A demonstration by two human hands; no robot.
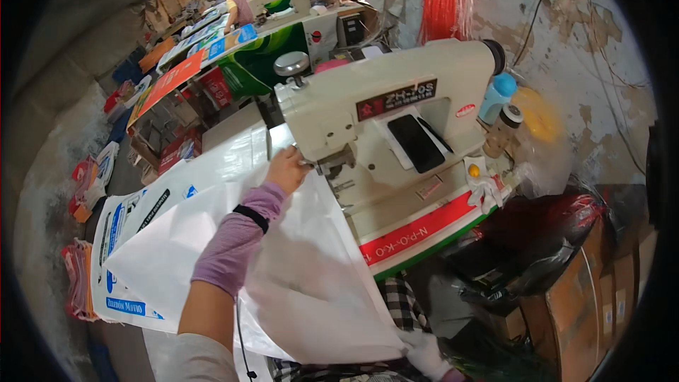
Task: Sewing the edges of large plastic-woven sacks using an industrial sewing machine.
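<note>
One white sheet [318,262] fills the lower middle of my head view, spread to the left of a cream sewing machine [318,113]; its straight right edge, a long side, slants from the machine's needle end down toward my lower right. One loose corner points left, over a printed sheet [145,223] with blue and black markings. My left forearm rises from the lower edge in a lavender sleeve [230,255], leaning up and right, and my left hand [286,170] rests at the white sheet's upper end, fingers bent beside the needle area; I cannot tell whether they pinch or only press. My right hand [426,355], in a pale glove, meets the sheet's lower right corner, its grip too blurred to tell.
</note>
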